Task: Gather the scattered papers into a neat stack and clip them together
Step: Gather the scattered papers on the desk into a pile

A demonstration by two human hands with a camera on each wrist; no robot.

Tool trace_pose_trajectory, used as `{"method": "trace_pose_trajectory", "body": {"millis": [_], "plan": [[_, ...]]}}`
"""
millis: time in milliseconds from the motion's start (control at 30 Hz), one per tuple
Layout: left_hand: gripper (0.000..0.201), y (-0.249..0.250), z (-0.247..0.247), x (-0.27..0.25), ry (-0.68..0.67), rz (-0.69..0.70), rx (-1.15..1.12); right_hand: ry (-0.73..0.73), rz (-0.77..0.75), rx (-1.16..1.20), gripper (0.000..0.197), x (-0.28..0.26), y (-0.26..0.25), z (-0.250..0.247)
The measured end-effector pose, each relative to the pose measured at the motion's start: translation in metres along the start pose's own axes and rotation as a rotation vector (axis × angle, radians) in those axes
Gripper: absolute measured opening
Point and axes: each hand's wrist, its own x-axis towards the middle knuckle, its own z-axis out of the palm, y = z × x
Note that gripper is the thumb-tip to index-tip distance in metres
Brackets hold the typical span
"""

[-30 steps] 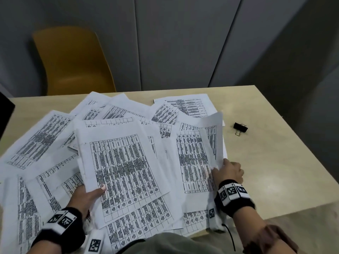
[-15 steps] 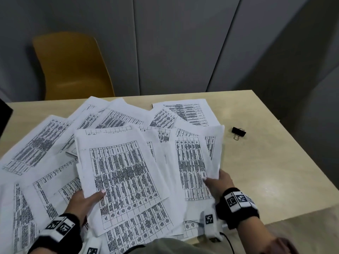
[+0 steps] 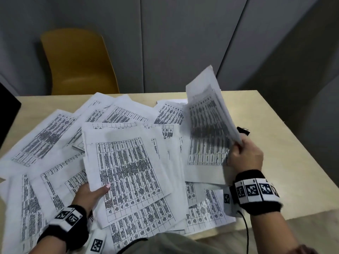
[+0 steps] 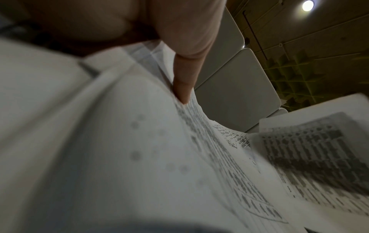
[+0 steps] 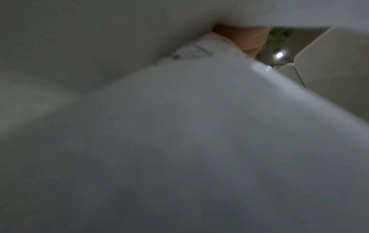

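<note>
Several printed sheets lie scattered over the wooden table. My left hand grips the top sheet of a loose pile near the front edge, thumb on its printed face; that thumb shows pressing paper in the left wrist view. My right hand pinches a few sheets by their right edge and holds them tilted up off the table. A black binder clip lies on the table just behind the right hand, partly hidden. Blurred paper fills the right wrist view.
A yellow chair stands behind the table at the back left. A dark object juts in at the left edge. Grey wall panels close the back. Bare tabletop lies to the right of the papers.
My right hand has taken hold of the sheets on the right and raised them from flat to tilted up. The left hand stays on its pile. The camera view has shifted.
</note>
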Motion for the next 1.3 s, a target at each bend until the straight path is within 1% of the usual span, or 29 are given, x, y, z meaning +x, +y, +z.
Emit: {"method": "trace_pose_trajectory", "body": {"millis": [67, 133, 200, 267, 300, 367, 400, 467, 533, 567, 667, 733, 767, 800, 867, 900, 933, 1033, 1100, 1133, 1200, 1233, 1300], "plan": [[0.039, 0.000, 0.001, 0.000, 0.009, 0.003, 0.018, 0.126, -0.102, 0.035, 0.031, 0.003, -0.009, -0.009], [0.037, 0.000, 0.000, 0.000, 0.016, 0.007, 0.036, 0.240, -0.193, 0.123, 0.029, 0.006, -0.018, -0.014], [0.037, 0.000, 0.000, 0.001, 0.018, 0.005, 0.049, 0.316, -0.260, 0.218, 0.028, 0.005, -0.029, -0.015], [0.036, 0.000, 0.000, 0.000, 0.014, 0.011, 0.060, 0.338, -0.245, 0.331, 0.026, 0.004, -0.039, -0.008], [0.036, 0.001, 0.000, 0.000, 0.012, 0.015, 0.066, 0.322, -0.204, 0.391, 0.022, 0.002, -0.044, -0.003], [0.038, 0.001, 0.002, 0.000, 0.023, 0.021, 0.058, 0.211, -0.042, 0.473, 0.010, -0.008, -0.052, 0.012], [0.039, -0.001, 0.001, 0.000, 0.019, 0.018, 0.047, 0.121, 0.046, 0.494, 0.009, -0.015, -0.053, 0.025], [0.037, -0.003, 0.001, 0.002, 0.026, 0.013, 0.037, -0.089, 0.186, 0.494, 0.015, -0.036, -0.048, 0.054], [0.033, -0.002, 0.000, 0.004, 0.043, 0.014, 0.007, -0.299, 0.281, 0.476, 0.008, -0.058, -0.040, 0.080], [0.031, -0.001, 0.000, 0.003, 0.049, 0.016, -0.024, -0.397, 0.299, 0.420, 0.011, -0.067, -0.038, 0.088], [0.024, 0.000, 0.001, 0.003, 0.043, 0.020, -0.073, -0.653, 0.249, 0.255, 0.019, -0.085, -0.032, 0.102], [0.015, 0.000, 0.000, 0.002, 0.010, 0.019, -0.066, -0.786, 0.189, 0.166, 0.017, -0.089, -0.036, 0.101], [0.016, 0.000, 0.000, 0.002, -0.003, 0.017, -0.047, -0.851, 0.149, 0.122, 0.016, -0.090, -0.037, 0.100], [0.023, -0.001, -0.001, 0.003, -0.011, 0.009, -0.033, -0.910, 0.126, 0.098, 0.015, -0.091, -0.039, 0.099], [0.035, -0.005, -0.003, 0.006, -0.009, -0.025, -0.010, -0.995, 0.146, 0.102, 0.017, -0.091, -0.040, 0.097], [0.036, -0.007, -0.004, 0.008, -0.001, -0.041, -0.007, -0.997, 0.166, 0.115, 0.018, -0.089, -0.040, 0.096], [0.037, -0.009, -0.005, 0.010, 0.005, -0.054, -0.016, -0.964, 0.195, 0.128, 0.019, -0.084, -0.038, 0.095], [0.035, -0.010, -0.006, 0.011, 0.014, -0.089, -0.049, -0.766, 0.296, 0.119, 0.026, -0.054, -0.023, 0.100], [0.036, -0.015, -0.009, 0.013, 0.025, -0.127, -0.127, -0.668, 0.385, 0.101, 0.032, -0.028, -0.011, 0.105], [0.042, -0.019, -0.012, 0.015, 0.040, -0.144, -0.150, -0.642, 0.425, 0.099, 0.036, -0.015, -0.006, 0.109], [0.066, -0.027, -0.014, 0.018, 0.044, -0.158, -0.123, -0.611, 0.487, 0.095, 0.044, 0.007, -0.001, 0.118], [0.068, -0.027, -0.015, 0.018, 0.048, -0.162, -0.108, -0.594, 0.506, 0.094, 0.049, 0.016, -0.002, 0.123], [0.049, -0.017, -0.010, 0.009, 0.044, -0.149, -0.112, -0.589, 0.531, 0.096, 0.059, 0.030, -0.006, 0.134]]}}
